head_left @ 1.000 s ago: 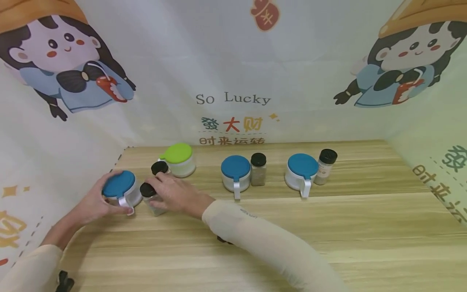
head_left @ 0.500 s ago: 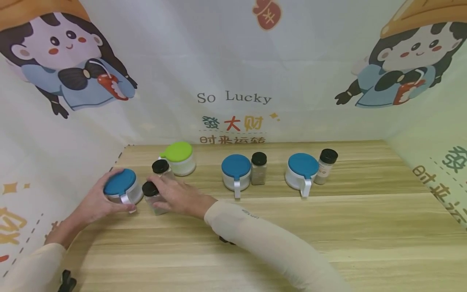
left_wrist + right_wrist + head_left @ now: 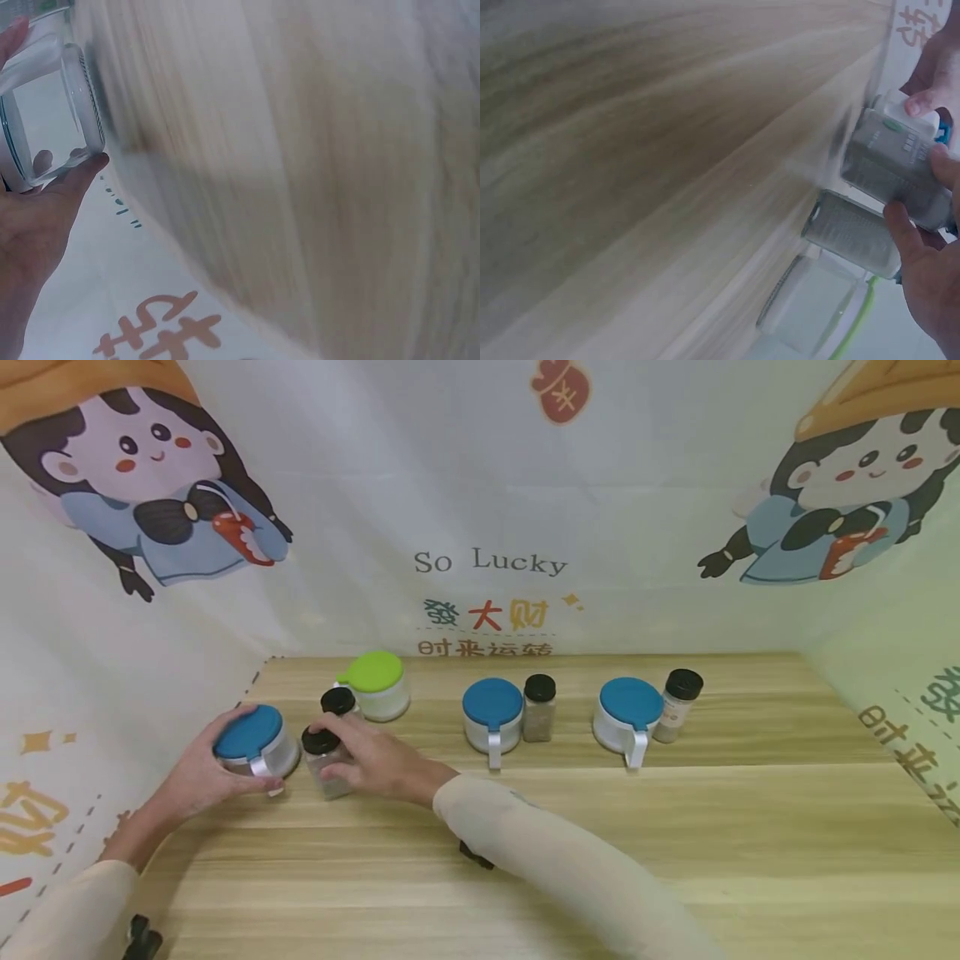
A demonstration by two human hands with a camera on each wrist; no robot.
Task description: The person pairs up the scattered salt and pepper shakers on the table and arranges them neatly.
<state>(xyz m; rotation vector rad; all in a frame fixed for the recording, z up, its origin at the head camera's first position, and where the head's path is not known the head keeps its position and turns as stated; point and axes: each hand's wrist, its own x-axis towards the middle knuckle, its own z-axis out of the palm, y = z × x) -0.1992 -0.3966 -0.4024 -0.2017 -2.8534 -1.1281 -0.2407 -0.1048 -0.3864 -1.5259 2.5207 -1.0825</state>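
In the head view my left hand (image 3: 197, 778) grips a clear seasoning jar with a blue lid (image 3: 249, 732) and a white handle, fingers round its far side and thumb at the handle. The left wrist view shows the jar's clear wall (image 3: 52, 112) above the table. Just right of it, my right hand (image 3: 384, 762) holds a black-capped spice bottle (image 3: 330, 772) between thumb and fingers. A second black-capped bottle (image 3: 339, 700) stands close behind, partly covered by that hand. In the right wrist view, the held bottle (image 3: 892, 166) is beside the second bottle (image 3: 853, 231).
A green-lidded jar (image 3: 377, 675) stands behind the two bottles. Toward the middle, a blue-lidded jar (image 3: 492, 703) has a black-capped bottle (image 3: 539, 710) beside it. Another blue-lidded jar (image 3: 630, 703) and bottle (image 3: 677, 706) stand farther right. A printed cloth (image 3: 637, 510) surrounds the wooden table (image 3: 600, 860).
The right hand has shifted the spice bottle slightly right and back, nearer the second bottle. The left hand stays on the blue-lidded jar. The head view has swung slightly left.
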